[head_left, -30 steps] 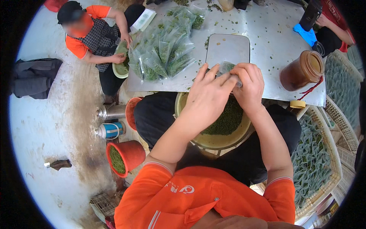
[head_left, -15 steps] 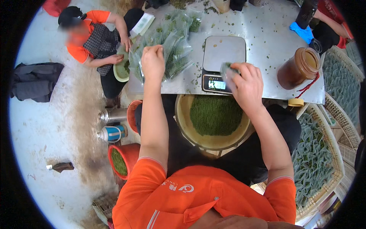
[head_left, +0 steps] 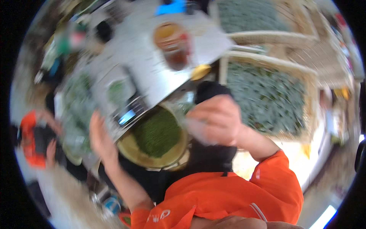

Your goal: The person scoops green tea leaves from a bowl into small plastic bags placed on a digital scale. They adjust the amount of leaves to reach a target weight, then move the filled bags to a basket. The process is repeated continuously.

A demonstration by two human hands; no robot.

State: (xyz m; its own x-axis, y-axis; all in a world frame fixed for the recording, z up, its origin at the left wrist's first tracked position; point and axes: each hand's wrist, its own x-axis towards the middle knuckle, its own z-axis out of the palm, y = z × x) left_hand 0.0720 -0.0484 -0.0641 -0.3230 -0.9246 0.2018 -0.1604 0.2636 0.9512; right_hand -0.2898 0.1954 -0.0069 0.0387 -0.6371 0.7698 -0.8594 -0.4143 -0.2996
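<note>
Though blurry, grey tabletop [head_left: 143,57] beneath bags [head_left: 78,105]; woven baskets [head_left: 311,103] alongside

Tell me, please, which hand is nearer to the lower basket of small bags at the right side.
Right. The right hand is beside the left edge of the basket in the picture; the left hand is farther away, on the other side of the bowl.

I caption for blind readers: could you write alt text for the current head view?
A person's right hand holds what looks like a clear plastic bag beside a basin of green bits; the left hand hovers near a pile of bags. A scale and brown jar are on the table; a basket of bags is at right.
</note>
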